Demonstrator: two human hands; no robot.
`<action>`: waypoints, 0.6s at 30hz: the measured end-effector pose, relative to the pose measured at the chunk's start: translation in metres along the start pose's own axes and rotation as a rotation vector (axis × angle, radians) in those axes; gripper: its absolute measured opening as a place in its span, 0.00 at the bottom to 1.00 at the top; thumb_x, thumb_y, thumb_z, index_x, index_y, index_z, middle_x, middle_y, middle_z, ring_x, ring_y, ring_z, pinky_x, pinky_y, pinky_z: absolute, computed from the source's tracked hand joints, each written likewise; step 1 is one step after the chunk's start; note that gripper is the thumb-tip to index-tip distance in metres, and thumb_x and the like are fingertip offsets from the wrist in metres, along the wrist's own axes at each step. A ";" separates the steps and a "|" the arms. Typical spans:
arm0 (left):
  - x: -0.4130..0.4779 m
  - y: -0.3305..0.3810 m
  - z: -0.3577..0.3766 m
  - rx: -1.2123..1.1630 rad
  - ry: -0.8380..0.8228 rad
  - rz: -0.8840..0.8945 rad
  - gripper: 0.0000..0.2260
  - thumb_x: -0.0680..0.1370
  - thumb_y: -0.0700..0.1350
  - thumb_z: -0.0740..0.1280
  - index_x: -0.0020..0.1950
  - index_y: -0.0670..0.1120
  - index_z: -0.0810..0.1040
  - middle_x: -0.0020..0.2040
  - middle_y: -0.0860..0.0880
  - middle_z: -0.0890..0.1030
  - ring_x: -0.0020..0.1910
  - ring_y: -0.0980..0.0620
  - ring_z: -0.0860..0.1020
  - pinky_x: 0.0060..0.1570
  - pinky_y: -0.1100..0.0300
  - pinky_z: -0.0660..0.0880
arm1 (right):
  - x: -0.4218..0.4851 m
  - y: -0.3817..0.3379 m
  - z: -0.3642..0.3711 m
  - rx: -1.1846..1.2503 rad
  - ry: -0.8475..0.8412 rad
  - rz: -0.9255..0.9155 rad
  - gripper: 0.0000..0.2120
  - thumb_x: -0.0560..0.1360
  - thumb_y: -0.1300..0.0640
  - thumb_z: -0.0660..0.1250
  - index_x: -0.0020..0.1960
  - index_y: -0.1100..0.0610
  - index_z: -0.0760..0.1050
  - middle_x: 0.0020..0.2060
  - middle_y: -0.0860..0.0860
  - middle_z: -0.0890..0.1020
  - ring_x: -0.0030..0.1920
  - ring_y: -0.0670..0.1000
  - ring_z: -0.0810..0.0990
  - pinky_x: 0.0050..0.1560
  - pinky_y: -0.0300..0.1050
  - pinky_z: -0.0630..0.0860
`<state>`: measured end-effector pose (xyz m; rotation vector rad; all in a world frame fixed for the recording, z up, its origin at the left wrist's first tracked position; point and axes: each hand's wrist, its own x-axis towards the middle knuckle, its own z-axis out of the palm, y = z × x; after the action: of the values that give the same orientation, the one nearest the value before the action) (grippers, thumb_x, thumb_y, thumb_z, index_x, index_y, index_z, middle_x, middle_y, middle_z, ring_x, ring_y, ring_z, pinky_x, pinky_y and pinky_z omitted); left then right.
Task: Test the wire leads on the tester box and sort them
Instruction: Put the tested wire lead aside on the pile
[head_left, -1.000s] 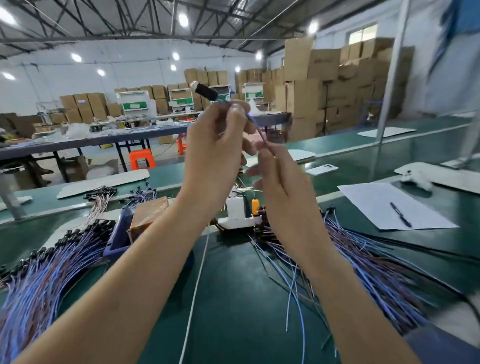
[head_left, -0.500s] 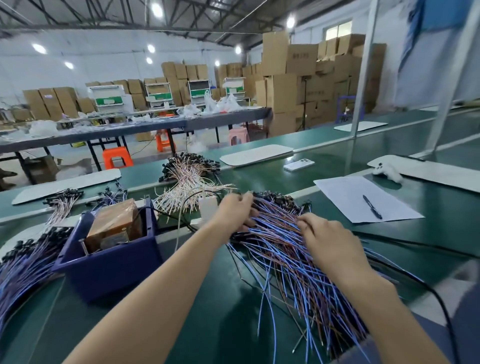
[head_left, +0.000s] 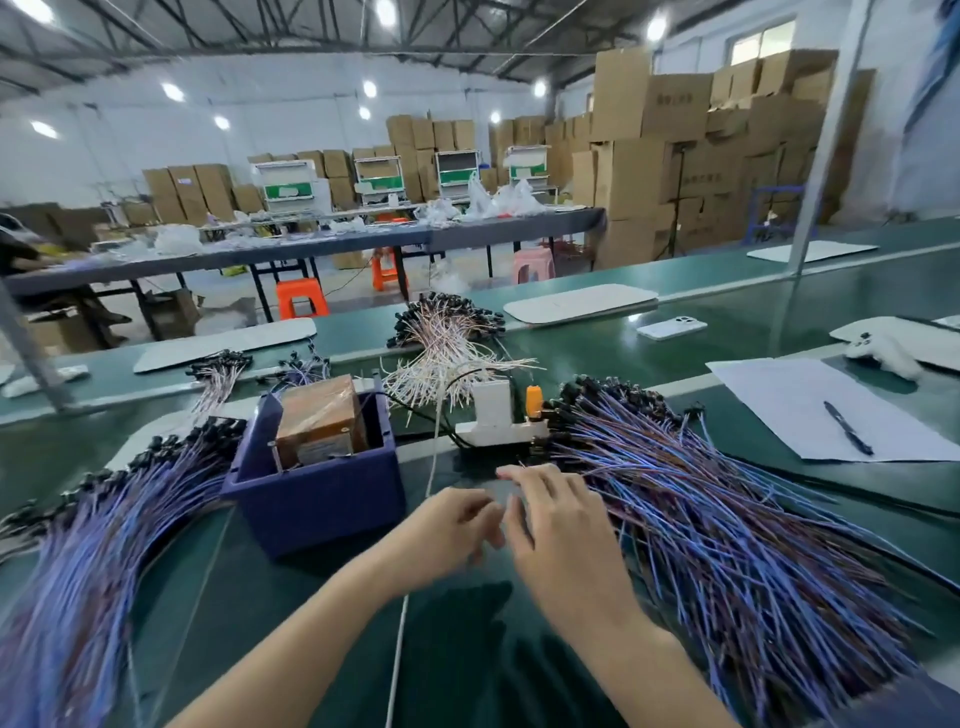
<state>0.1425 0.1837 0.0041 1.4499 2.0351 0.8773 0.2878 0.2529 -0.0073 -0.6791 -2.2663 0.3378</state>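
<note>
Both my hands hover close together over the green bench, just in front of the white tester block (head_left: 491, 415) with its orange lamp (head_left: 534, 401). My left hand (head_left: 447, 530) has its fingers curled toward my right thumb; blur hides whether it pinches a lead. My right hand (head_left: 558, 525) lies with fingers stretched forward, touching the left edge of the big pile of blue and purple wire leads (head_left: 727, 530). A second blue-purple pile (head_left: 104, 525) fans out at the left. The dark blue bin (head_left: 317, 499) holding a brown box (head_left: 319, 415) stands left of my hands.
A pile of white-pink leads (head_left: 447, 353) lies behind the tester. A thin white cord (head_left: 431, 467) runs toward me between bin and hands. Paper (head_left: 779, 395) with a pen (head_left: 847, 428) sits at right, a phone (head_left: 671, 328) farther back. Black cables trail along the right.
A second ago both hands held one lead up high. They then dropped into the right pile, and now have drawn back left toward the bench's middle, close together.
</note>
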 end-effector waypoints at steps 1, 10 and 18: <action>-0.015 -0.011 -0.006 -0.016 0.012 -0.005 0.14 0.85 0.49 0.59 0.49 0.46 0.81 0.35 0.59 0.82 0.30 0.63 0.77 0.33 0.67 0.73 | -0.001 -0.012 0.013 0.038 -0.030 -0.024 0.14 0.81 0.54 0.62 0.66 0.49 0.76 0.57 0.46 0.80 0.58 0.50 0.76 0.59 0.48 0.74; -0.133 -0.111 -0.084 0.021 0.511 -0.107 0.11 0.84 0.48 0.61 0.49 0.58 0.82 0.38 0.54 0.83 0.28 0.60 0.73 0.29 0.65 0.69 | -0.006 -0.100 0.110 0.363 -0.256 -0.146 0.13 0.84 0.54 0.58 0.65 0.45 0.76 0.57 0.40 0.81 0.55 0.44 0.79 0.54 0.42 0.75; -0.155 -0.170 -0.177 0.403 0.822 -0.459 0.11 0.84 0.47 0.60 0.57 0.46 0.80 0.47 0.46 0.83 0.43 0.46 0.80 0.47 0.50 0.79 | -0.002 -0.102 0.127 0.362 -0.081 -0.184 0.10 0.81 0.61 0.65 0.58 0.49 0.80 0.46 0.40 0.81 0.41 0.42 0.79 0.34 0.44 0.79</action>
<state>-0.0409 -0.0413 0.0019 0.7449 3.1301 0.9877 0.1597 0.1624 -0.0536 -0.2719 -2.2393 0.6739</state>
